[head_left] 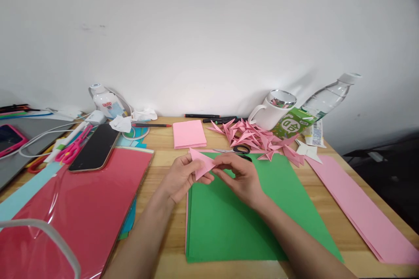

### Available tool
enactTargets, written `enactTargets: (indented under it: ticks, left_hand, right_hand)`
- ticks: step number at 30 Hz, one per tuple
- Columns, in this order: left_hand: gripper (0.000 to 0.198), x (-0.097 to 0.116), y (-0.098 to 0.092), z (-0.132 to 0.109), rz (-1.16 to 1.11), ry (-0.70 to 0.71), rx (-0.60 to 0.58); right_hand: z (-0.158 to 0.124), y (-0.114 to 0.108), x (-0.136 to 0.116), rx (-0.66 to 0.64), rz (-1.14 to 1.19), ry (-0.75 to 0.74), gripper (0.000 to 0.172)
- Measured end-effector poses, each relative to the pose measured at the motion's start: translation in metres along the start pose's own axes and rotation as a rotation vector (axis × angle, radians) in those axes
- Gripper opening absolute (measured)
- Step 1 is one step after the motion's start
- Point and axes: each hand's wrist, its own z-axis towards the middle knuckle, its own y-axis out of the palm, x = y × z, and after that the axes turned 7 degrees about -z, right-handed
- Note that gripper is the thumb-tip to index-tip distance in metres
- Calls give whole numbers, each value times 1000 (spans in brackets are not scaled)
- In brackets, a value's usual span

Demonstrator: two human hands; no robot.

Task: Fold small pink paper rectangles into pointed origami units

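A folded pink paper triangle is held up between my two hands, above the far left part of a green paper sheet. My left hand grips its left side, thumb on top and fingers beneath. The right corner is pinched by the thumb and fingertips of my right hand. Just beyond my right hand lie black-handled scissors. A stack of square pink paper sits behind my left hand. Many folded pink paper pieces are heaped at the back, right of that stack.
At the back right stand a white mug, a green carton and a leaning water bottle. Pink paper strips lie right. Left are a red sheet pack, a phone, pink scissors and a white bottle.
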Motion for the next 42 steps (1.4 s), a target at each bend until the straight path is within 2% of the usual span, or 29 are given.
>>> enactTargets:
  ticks: [3, 13, 21, 29, 36, 42]
  left_hand:
    - [9, -1, 0, 0, -10, -34, -2]
    - [12, -2, 1, 3, -165, -106, 32]
    - [13, 2, 3, 3, -192, -184, 42]
    - [5, -1, -5, 1, -80, -61, -128]
    - [14, -2, -6, 3, -58, -22, -116]
    - [15, 1, -4, 0, -21, -3, -125]
  right_hand:
    - [0, 1, 1, 63, -101, -69, 8]
    - [-1, 0, -3, 101, -118, -75, 10]
    - [-6, 1, -6, 165, -237, -127, 10]
    - [-4, 0, -6, 172, -331, -268, 11]
    - [-4, 2, -2, 178, -270, -139, 8]
    - [-4, 2, -1, 177, -294, -199, 4]
